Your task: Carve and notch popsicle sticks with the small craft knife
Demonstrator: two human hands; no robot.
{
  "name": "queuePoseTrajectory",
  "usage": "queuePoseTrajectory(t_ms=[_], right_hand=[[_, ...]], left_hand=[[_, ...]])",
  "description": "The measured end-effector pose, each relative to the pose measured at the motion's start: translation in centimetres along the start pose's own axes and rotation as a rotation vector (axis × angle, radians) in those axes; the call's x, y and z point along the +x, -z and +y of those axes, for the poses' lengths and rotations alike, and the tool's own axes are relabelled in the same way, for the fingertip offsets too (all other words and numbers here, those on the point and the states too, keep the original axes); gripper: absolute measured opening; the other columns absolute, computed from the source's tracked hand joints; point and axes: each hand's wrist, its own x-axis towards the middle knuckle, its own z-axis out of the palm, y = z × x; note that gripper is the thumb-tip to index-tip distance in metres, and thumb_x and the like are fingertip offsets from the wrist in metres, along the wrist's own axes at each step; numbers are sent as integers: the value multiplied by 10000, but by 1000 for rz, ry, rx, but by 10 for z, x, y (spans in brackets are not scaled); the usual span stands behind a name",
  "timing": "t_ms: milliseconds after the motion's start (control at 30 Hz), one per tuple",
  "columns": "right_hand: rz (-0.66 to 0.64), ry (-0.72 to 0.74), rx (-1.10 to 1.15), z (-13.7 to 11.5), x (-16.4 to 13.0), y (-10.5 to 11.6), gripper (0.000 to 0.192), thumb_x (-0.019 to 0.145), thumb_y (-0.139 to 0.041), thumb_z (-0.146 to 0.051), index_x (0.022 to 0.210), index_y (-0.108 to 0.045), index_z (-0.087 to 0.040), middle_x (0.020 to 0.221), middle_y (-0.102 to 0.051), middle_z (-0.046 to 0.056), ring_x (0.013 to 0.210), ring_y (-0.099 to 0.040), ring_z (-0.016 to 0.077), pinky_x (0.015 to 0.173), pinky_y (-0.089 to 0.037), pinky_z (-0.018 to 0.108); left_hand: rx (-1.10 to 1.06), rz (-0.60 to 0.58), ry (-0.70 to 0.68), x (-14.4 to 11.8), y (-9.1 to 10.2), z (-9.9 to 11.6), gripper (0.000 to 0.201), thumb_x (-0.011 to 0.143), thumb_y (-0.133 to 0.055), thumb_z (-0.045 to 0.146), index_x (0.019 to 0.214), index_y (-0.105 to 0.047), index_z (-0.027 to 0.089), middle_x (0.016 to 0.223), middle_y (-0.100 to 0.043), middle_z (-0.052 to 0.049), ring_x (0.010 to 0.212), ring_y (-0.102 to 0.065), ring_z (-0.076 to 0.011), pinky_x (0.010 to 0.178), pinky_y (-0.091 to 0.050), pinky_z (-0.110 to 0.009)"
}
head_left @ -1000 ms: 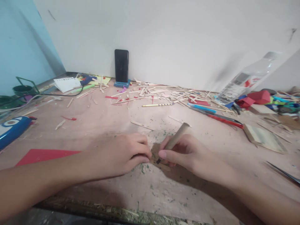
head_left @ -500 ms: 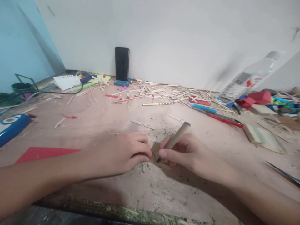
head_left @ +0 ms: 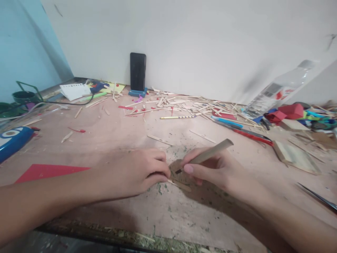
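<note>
While one right hand (head_left: 218,174) holds one slim tan tool (head_left: 213,151) with a short dark tip, its grip closed in a pinch low on the shaft, one left hand (head_left: 149,171) lies curled on one pinkish-brown wooden table (head_left: 126,218). One narrow pale wooden craft stick (head_left: 181,185) lies between the two hands, its left end at the left fingertips; I cannot tell whether the left grip pinches it or only presses. The dark tip points down beside the stick; contact with the table cannot be made out.

Beyond the hands lie two thin pale wooden strips (head_left: 159,140), apart from each other. Farther back are one yellow dark-spotted pencil (head_left: 177,117), one bright blue pen (head_left: 226,122) and one red-and-dark cutter (head_left: 252,136). One black phone (head_left: 138,71) stands upright on one blue stand (head_left: 137,92). One flat red sheet (head_left: 50,171) lies partly hidden by the left forearm.
</note>
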Motion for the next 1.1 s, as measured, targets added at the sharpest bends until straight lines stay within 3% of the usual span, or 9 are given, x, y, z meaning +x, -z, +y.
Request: queuePoseTrajectory(t_ms=[100,267,400,867,1100], right_hand=[[9,12,-16,-3,-3,1,231,883,-814,-419,1007,-807,-225,711,-717,8,632,-640,161,549,-468,273],[-11,6,-126,-9,-9,0,304,888,-801,-412,681,-760,-193,590,-638,10,551,-528,131,505,-365,277],[31,4,-204,-7,-7,-4,381,922,-759,-442,645,-719,-182,570,-605,8,541,-482,124,494,-305,287],[46,35,-277,7,-5,-9,411,949,-752,-533,726,-775,-188,634,-658,11,599,-528,142,526,-391,288],[117,68,-357,7,-8,-14,392,945,-767,-568,805,-847,-211,692,-727,59,642,-600,205,548,-432,336]], left_hand=[[-6,-7,8,0,0,1,176,1129,-574,246,1104,-748,250,1082,-674,23,1038,-644,-147,919,-450,-299],[-3,-6,15,-1,1,4,178,1119,-587,237,1070,-759,234,1063,-678,18,1024,-648,-151,911,-450,-303],[3,-12,25,-1,2,4,163,1114,-599,236,1079,-758,243,1064,-683,25,1030,-651,-151,910,-448,-303],[24,-14,15,-2,2,5,180,1109,-594,216,1103,-769,252,1082,-718,11,1029,-676,-167,912,-474,-312],[33,9,-14,-3,0,4,179,1113,-588,229,1105,-767,245,1054,-721,3,994,-676,-170,867,-477,-312]])
